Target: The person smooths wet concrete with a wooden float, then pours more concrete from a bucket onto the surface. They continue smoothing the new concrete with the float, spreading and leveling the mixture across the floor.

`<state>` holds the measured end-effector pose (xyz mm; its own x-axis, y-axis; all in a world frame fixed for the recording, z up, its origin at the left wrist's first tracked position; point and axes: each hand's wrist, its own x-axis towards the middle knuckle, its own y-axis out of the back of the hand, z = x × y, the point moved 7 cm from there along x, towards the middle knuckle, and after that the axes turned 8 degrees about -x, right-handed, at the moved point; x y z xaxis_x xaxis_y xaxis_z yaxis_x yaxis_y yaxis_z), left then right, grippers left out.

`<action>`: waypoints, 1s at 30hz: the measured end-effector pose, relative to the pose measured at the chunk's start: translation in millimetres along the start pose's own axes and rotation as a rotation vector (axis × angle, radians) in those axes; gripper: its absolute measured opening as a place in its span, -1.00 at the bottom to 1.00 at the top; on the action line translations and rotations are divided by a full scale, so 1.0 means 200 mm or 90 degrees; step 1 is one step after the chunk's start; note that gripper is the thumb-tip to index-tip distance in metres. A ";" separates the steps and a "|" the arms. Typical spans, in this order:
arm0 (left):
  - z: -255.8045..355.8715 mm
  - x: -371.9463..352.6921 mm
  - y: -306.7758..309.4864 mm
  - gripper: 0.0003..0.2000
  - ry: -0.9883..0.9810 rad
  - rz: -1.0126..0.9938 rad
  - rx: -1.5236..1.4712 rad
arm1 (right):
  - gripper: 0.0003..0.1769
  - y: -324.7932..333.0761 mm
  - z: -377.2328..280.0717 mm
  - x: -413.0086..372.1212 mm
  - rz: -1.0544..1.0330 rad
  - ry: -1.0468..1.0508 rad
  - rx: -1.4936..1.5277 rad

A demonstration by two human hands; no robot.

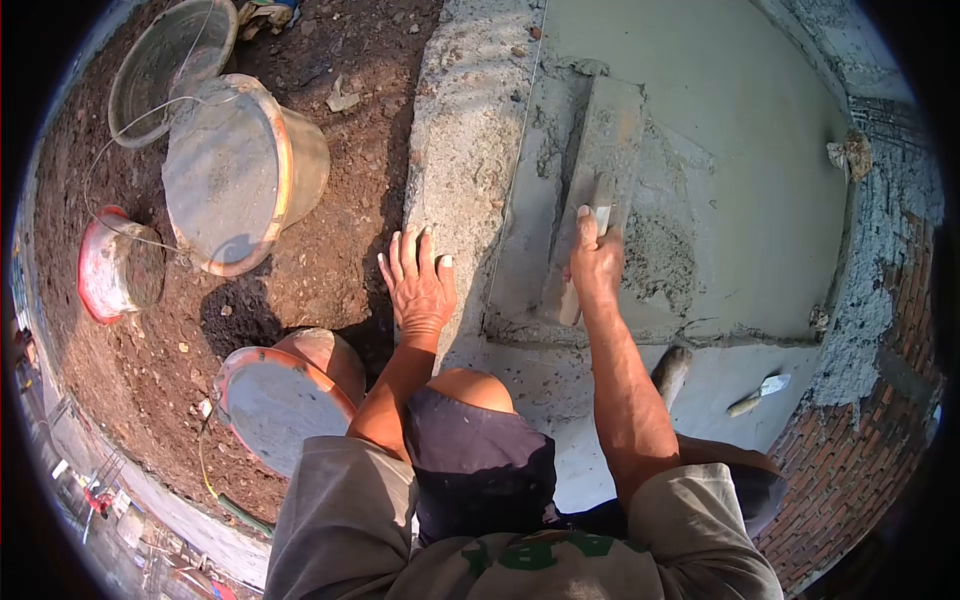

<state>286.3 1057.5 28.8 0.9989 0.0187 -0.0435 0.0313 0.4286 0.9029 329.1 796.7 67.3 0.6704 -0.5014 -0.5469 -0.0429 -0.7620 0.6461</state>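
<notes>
My right hand [597, 265] is wrapped round the handle of a long trowel [610, 125], whose flat blade lies on wet grey cement [740, 190]. Rough, lumpy cement shows just right of the blade, while the area farther right is smooth. My left hand [418, 285] rests flat with its fingers spread on the rough concrete ledge [465, 130], left of the wet cement. A thin string [520, 130] runs along the ledge's right side.
On the soil at left stand a large bucket of cement [225, 175], a smaller bucket [285, 410], a red-rimmed bucket [115, 265] and a round basin [170, 70]. A small trowel [760, 394] lies at lower right, near a brick wall [850, 480].
</notes>
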 end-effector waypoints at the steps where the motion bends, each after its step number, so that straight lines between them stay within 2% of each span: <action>1: 0.00 0.00 0.00 -0.47 0.002 0.008 -0.002 | -0.33 0.01 0.01 -0.07 -0.027 -0.016 0.034; 3: 0.01 0.00 0.00 -0.47 -0.006 0.020 -0.005 | -0.36 -0.04 0.05 -0.18 -0.056 -0.037 0.129; 5: 0.00 0.01 0.00 -0.47 -0.006 0.017 0.001 | -0.37 -0.17 0.08 -0.22 -0.108 -0.036 0.144; 9: 0.00 -0.01 -0.01 -0.48 -0.007 0.006 0.003 | -0.37 -0.31 0.10 -0.23 -0.115 -0.040 0.115; 17: 0.01 0.00 0.00 -0.48 -0.003 0.011 -0.006 | -0.47 -0.29 0.23 -0.19 -0.089 -0.075 0.218; 22: 0.01 0.01 0.00 -0.48 -0.005 0.011 0.000 | -0.35 -0.33 0.20 -0.13 -0.151 -0.053 0.114; 27: 0.01 0.00 0.00 -0.48 -0.009 0.031 0.001 | -0.25 -0.32 0.14 0.02 -0.030 0.018 -0.071; 30: 0.00 0.00 -0.01 -0.49 -0.001 0.029 0.002 | -0.24 -0.17 0.09 0.14 0.005 0.038 -0.092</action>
<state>285.4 1056.6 26.9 0.9993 0.0365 -0.0011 -0.0145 0.4252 0.9050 335.1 801.8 19.7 0.7133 -0.4785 -0.5120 0.0556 -0.6896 0.7220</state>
